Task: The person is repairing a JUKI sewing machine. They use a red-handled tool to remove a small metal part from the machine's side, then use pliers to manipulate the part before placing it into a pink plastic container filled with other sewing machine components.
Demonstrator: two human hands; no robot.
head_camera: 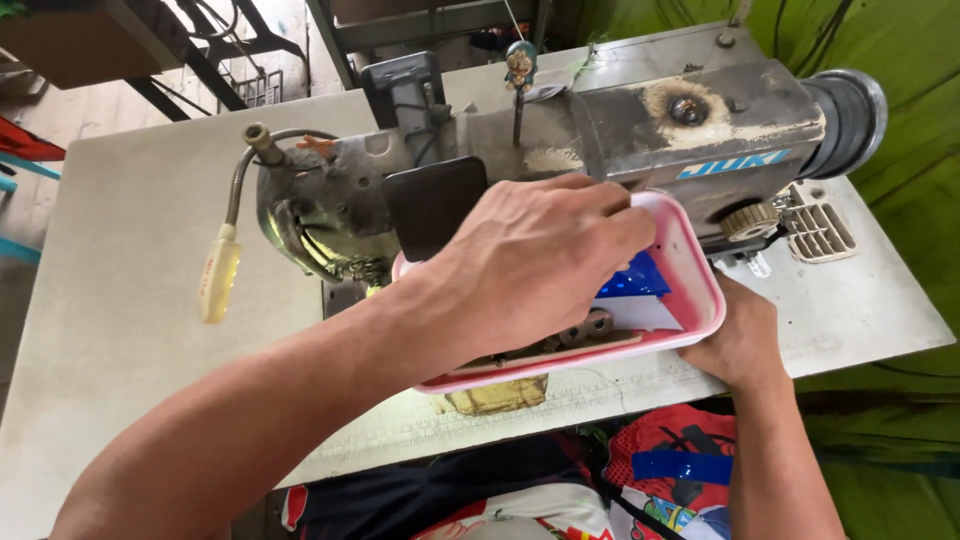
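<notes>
The tray (700, 290) is pink outside and white inside, and holds a shiny blue piece (635, 280) beside a white piece (640, 312). The sewing machine (640, 130) is worn grey with rust-brown patches, a blue label on its side and a black wheel at the right. Its lamp (218, 272) at the left is pale yellow. The table (130, 250) is off-white. The cloth (900, 90) far right is green. The near cloth (670, 470) is red, black and white with a blue strip.
</notes>
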